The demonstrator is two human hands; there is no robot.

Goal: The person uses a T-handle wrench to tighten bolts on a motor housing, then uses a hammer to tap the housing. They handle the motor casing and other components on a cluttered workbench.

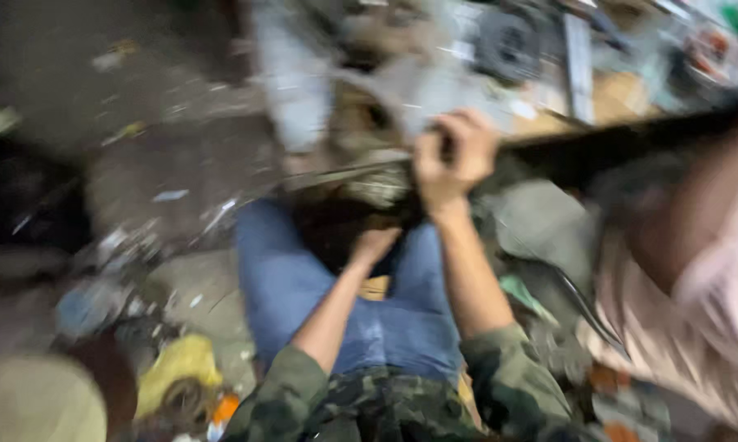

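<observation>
Grey bundle (402, 98): right hand (453, 160) grips it; left hand (375, 243) below.

The dirty floor (173, 172) carries scattered scraps; a yellow rag (177, 364) and an orange bit (224, 407) lie low left; the blurred workbench (614, 102) above holds cluttered metal parts.

Tight gap, cluttered surroundings
Dark beam (614, 143) blocks right; co-worker's sleeve (704, 295) crowds that side; floor (181, 188) left is littered but passable.

Cluttered workshop: metal parts (508, 41), littered floor (181, 188)
</observation>
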